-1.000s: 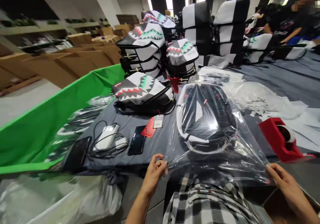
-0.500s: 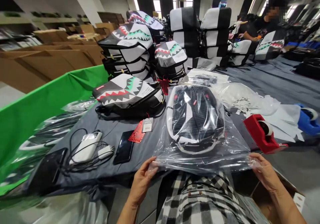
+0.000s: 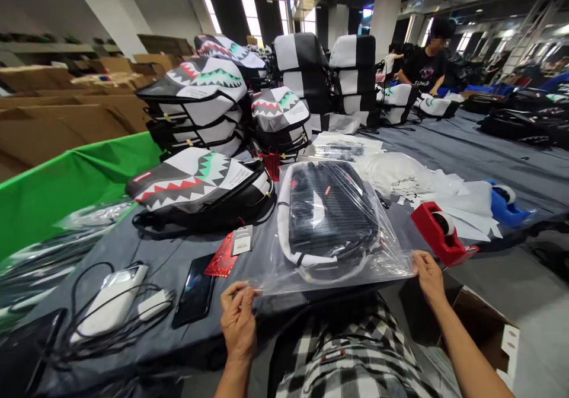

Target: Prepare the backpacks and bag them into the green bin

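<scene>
A black and white backpack (image 3: 331, 208) lies inside a clear plastic bag (image 3: 275, 279), its padded back side up. The bag's near edge is stretched taut between my two hands. My left hand (image 3: 239, 315) pinches the left corner. At the right corner, my right hand (image 3: 427, 276) is closed on the film. To the left, an unwrapped backpack (image 3: 191, 184) with a red and green shark-teeth print rests on the table, with a grey tag (image 3: 242, 240) and a red card (image 3: 221, 257) in front of it.
A red tape dispenser (image 3: 440, 232) stands right of the bag, a blue tape dispenser (image 3: 507, 202) beyond it. Phone (image 3: 194, 291), white power bank (image 3: 111, 300) and cables lie left. Stacked backpacks (image 3: 195, 104) rise behind. An open carton (image 3: 482, 327) sits below right. A co-worker (image 3: 424, 66) stands far right.
The plastic's near edge has been drawn tighter and flatter between my hands. The view has shifted, so the table's things appear further left.
</scene>
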The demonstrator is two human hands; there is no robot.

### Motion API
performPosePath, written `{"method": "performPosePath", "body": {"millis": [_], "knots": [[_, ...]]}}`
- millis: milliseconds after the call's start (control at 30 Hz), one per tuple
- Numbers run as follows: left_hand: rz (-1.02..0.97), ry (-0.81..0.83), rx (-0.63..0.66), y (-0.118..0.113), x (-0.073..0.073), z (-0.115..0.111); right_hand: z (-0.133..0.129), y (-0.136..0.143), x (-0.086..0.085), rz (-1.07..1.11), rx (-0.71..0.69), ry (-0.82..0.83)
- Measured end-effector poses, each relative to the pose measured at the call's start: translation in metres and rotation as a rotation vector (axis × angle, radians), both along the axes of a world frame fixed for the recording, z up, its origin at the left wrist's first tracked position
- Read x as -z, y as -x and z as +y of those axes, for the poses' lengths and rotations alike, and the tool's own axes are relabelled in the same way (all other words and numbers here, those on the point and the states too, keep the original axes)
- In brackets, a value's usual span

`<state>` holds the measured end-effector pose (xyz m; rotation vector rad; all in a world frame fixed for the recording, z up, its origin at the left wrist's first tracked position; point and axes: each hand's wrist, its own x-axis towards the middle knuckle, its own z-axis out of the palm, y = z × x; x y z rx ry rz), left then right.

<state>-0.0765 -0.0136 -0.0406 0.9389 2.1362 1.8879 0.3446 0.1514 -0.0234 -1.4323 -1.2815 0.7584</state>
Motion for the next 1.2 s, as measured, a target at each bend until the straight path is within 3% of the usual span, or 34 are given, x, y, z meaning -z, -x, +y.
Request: {"method": "performPosePath", "body": {"millis": [100,233,333,400,433,467,533,600,667,767,1000,1200], "knots": [[-0.095,0.018,0.045,0.001,0.001,0.008,0.004,0.008,0.000,-0.047,0.057,-0.015],[-0.122,0.195,-0.022,0.003,0.008,0.022,0.006,0.017,-0.003,-0.098,0.108,-0.031],[0.131,0.214,-0.145,-0.001,0.007,0.033,0.006,0.022,-0.006,-0.112,0.102,-0.035],[0.411,0.115,-0.264,-0.014,-0.001,0.040,0.007,0.024,-0.007,-0.108,0.097,-0.037],[0.556,0.050,-0.263,-0.024,-0.007,0.044,0.007,0.024,-0.007,-0.107,0.099,-0.036],[0.690,0.000,-0.199,-0.036,-0.015,0.047,0.007,0.024,-0.007,-0.110,0.101,-0.033],[0.886,-0.030,0.068,-0.061,-0.030,0.056,0.007,0.023,-0.007,-0.120,0.101,-0.029],[0.938,0.011,0.341,-0.081,-0.045,0.066,0.007,0.021,-0.006,-0.120,0.098,-0.029],[0.878,0.062,0.497,-0.090,-0.056,0.075,0.007,0.020,-0.006,-0.105,0.100,-0.045],[0.795,0.091,0.620,-0.090,-0.062,0.080,0.005,0.017,-0.005,-0.067,0.102,-0.080],[0.663,0.088,0.760,-0.070,-0.069,0.076,0.003,0.012,-0.006,0.114,0.089,-0.107],[0.457,0.191,0.924,-0.059,-0.081,0.103,0.009,0.011,-0.007,0.347,0.100,-0.022]]}}
